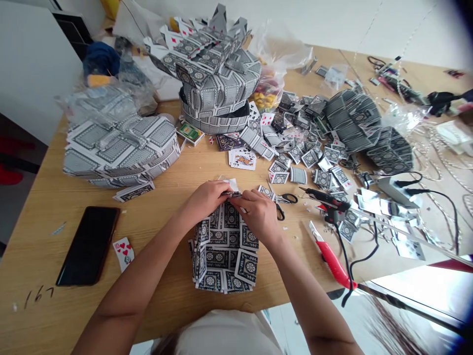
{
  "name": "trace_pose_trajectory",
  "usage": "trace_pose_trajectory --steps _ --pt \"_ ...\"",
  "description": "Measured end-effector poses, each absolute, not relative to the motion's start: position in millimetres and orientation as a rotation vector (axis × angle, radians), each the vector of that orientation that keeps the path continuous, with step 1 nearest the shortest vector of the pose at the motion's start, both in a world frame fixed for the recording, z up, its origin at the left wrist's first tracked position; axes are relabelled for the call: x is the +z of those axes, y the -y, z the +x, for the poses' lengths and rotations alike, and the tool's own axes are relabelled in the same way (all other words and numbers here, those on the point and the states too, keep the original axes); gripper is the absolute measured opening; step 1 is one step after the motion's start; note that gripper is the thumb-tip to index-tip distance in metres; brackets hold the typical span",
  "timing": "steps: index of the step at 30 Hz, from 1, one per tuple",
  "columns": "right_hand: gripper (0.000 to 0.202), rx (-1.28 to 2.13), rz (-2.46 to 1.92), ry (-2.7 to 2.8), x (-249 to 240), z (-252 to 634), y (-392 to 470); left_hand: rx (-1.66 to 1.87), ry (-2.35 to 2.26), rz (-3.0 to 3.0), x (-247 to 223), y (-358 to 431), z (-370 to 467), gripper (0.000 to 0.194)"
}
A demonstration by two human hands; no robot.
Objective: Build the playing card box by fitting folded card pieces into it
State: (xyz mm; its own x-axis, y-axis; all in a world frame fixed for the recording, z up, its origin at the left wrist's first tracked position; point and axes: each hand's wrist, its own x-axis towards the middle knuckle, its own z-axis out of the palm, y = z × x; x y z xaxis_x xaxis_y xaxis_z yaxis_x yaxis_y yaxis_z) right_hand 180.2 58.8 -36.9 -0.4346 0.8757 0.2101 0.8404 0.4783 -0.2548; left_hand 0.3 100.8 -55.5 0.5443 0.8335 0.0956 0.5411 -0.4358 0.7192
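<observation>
A boxy structure of dark patterned playing cards stands near the table's front edge. At its far end, my left hand and my right hand are close together, fingers closed on the structure's upper edge from either side. Between the fingertips a small folded card piece shows, and a pale piece sticks up just behind them. What lies under the fingers is partly hidden. Black-handled scissors rest beside my right hand, partly covered by it.
Large card structures stand at the left and back. Folded cards are heaped at the back right. A glue gun with its cable and a red-handled cutter lie right; a phone lies left.
</observation>
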Motion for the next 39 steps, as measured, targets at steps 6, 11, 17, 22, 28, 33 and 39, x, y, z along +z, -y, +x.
trace_pose_trajectory --steps 6,11,17,22,28,33,39 --pt "0.022 0.091 -1.441 2.382 -42 179 -59 0.604 -1.083 2.139 -56 -101 0 0.016" --pt "0.022 -0.003 -1.486 2.362 -46 177 -56 0.601 -1.065 2.140 -54 -101 -1 0.018" --pt "0.018 -0.072 -1.558 2.360 -44 173 -56 0.528 -1.095 2.212 -48 -97 0 0.018" --pt "0.009 0.236 -1.709 2.236 -31 181 -57 0.417 -1.214 2.258 -45 -94 4 0.013" --pt "0.031 0.418 -1.916 2.156 -23 194 -61 0.405 -1.256 2.275 -46 -95 7 0.011" --pt "0.013 0.331 -2.015 2.159 -27 189 -66 0.402 -1.255 2.287 -46 -94 6 0.009" --pt "0.014 0.666 -1.913 1.990 -23 197 -72 0.387 -1.239 2.378 -48 -93 7 0.010"
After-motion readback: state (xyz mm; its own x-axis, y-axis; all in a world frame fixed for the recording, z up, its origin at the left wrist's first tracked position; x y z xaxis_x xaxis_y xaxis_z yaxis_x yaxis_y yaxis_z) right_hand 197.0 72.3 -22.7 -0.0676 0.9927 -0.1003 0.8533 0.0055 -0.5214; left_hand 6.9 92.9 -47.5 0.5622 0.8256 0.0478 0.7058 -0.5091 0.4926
